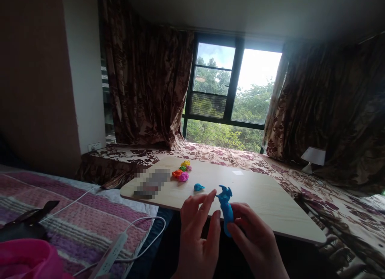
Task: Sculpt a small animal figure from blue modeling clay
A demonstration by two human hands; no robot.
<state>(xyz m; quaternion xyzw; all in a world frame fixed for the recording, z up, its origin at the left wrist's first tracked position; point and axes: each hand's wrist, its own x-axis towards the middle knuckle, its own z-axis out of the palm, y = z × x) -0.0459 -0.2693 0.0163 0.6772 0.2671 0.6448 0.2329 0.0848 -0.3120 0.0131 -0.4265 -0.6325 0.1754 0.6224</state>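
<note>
A blue modelling clay figure (226,209) stands nearly upright in my right hand (255,231), pinched between thumb and fingers at its lower half. Its top flares into several thin points. Beside it, my left hand (200,227) is open, fingers apart, with a fingertip close to the flared top; whether it touches I cannot tell. On the table (264,199) behind my hands lies a smaller blue clay lump (199,187) with a pointed end. Farther back sit an orange clay lump (177,174), a pink clay lump (183,176), a yellow one (186,163) and a green one (182,168).
A blurred-out flat object (153,183) lies at the table's left. A small white piece (237,172) rests near the back edge. Left of the table, a power strip (112,251) with a white cable lies on the bed (90,215). A lamp (313,156) stands right.
</note>
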